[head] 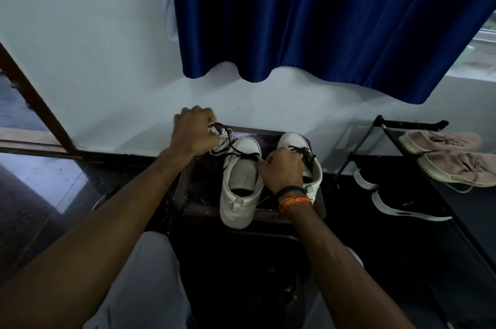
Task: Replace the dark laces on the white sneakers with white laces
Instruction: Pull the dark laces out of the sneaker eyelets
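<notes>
Two white sneakers are set side by side on a small dark stool, toes toward the wall, both threaded with dark laces. A bundle of white laces is seen at the stool's far left corner, just beyond the toe of the left sneaker, with dark lace ends lying across it.

The left hand is curled over that bundle, and the laces appear to be gripped in its fingers. The right hand is closed on the right sneaker at its lacing; the dark lace there seems to be pinched, though the fingertips are hidden behind the knuckles.

The laces are judged light, limp and easily tangled, so they are best taken near their stiff tips and drawn out eyelet by eyelet. The sneakers look light and fairly stiff in the sole, with softer uppers; each is best steadied at the heel or the side wall while a lace is pulled, since it could slide on the smooth stool top.

The stool is placed against a pale wall, under a blue curtain. To the right a black shoe rack is seen, with pinkish shoes on its upper shelf and black shoes lower down. A dark, glossy floor and a wooden door frame are seen at the left. The room is dimly lit.
</notes>
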The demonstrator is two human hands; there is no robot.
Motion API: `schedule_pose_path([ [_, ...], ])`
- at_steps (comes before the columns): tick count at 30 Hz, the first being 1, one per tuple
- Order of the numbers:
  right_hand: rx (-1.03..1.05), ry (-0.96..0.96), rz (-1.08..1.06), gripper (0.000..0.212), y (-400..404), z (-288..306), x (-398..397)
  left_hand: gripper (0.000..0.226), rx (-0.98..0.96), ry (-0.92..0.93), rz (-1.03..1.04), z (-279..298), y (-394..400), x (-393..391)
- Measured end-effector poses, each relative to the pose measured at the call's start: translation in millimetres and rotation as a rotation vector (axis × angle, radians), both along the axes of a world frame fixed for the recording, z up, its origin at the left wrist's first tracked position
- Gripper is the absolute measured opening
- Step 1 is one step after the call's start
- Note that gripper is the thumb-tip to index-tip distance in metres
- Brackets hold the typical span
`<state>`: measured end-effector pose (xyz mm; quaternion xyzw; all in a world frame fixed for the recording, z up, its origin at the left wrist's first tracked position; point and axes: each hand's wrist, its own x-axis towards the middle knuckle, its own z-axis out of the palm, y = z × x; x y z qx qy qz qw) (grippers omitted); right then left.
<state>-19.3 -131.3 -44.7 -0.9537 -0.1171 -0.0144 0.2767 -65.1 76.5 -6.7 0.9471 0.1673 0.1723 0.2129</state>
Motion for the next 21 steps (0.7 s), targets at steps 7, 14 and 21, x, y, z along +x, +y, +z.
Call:
schedule_pose_path([
  [7, 0.001, 0.005, 0.001, 0.024, -0.4, 1.1, 1.7, 0.021, 0.050, 0.104, -0.532, -7.0, -61.1, 16.8],
  [14, -0.024, -0.037, -0.004, 0.028, 1.0, -0.9, 2.6, 0.029, 0.157, 0.050, -0.427, -20.6, -69.7, 19.6],
  [21, -0.035, -0.021, -0.016, 0.025, 0.8, 2.0, 1.2, 0.010, 0.128, 0.009, 0.009, -4.9, -37.0, 4.2],
])
